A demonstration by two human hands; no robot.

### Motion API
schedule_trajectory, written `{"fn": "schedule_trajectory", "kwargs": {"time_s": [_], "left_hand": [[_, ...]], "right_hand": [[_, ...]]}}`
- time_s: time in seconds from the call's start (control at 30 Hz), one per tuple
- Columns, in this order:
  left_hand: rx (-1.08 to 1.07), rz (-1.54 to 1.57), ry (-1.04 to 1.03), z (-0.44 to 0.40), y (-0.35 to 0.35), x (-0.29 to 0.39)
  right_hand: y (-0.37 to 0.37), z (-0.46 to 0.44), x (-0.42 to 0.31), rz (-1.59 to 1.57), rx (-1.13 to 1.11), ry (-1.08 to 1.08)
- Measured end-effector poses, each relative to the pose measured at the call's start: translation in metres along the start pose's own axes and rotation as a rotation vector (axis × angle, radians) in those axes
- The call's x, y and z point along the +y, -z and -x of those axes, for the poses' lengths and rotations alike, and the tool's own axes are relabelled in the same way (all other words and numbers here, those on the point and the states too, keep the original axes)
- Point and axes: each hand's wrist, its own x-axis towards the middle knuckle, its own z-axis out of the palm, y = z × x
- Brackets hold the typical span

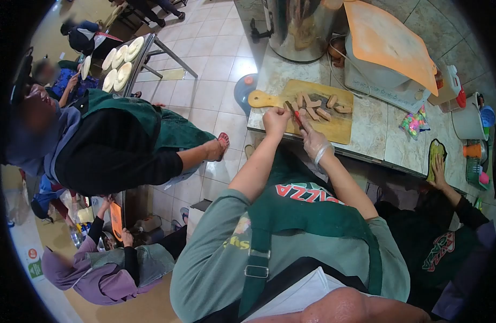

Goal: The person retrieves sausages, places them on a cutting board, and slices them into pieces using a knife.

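A yellow cutting board (339,129) with a rounded handle lies on the counter, bearing several brown sausage pieces (323,114). My right hand (316,144), in a clear plastic glove, is closed around the red handle of a knife (298,119) above the board's near edge. The knife's blade is hard to make out. My left hand (276,121) is bare and closed in a pinch beside the board's handle, left of the knife. What its fingertips hold, if anything, is too small to tell.
A large steel container (296,32) stands behind the board. Right of it, an orange sheet (390,46) covers a white tub. A colourful packet (415,123) lies further right. A co-worker's hand (438,171) touches the counter's right end. Other people and a table with dough rounds (122,76) are left.
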Motion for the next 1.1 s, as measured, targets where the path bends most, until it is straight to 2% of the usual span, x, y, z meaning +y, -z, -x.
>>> {"fn": "schedule_trajectory", "kwargs": {"time_s": [0.63,0.7,1.03,1.1], "left_hand": [[0.013,-0.007,-0.05,0.0,-0.002,-0.002],[-0.002,0.004,-0.025,0.001,0.0,0.001],[0.023,-0.007,-0.079,0.0,-0.004,-0.011],[0.005,-0.052,-0.084,-0.002,-0.002,-0.016]], "right_hand": [[-0.012,-0.017,-0.014,0.094,0.009,-0.03],[-0.006,-0.019,-0.02,0.104,-0.068,-0.081],[-0.003,-0.015,-0.02,0.072,-0.042,-0.047],[-0.002,-0.014,-0.023,0.079,-0.1,-0.074]]}}
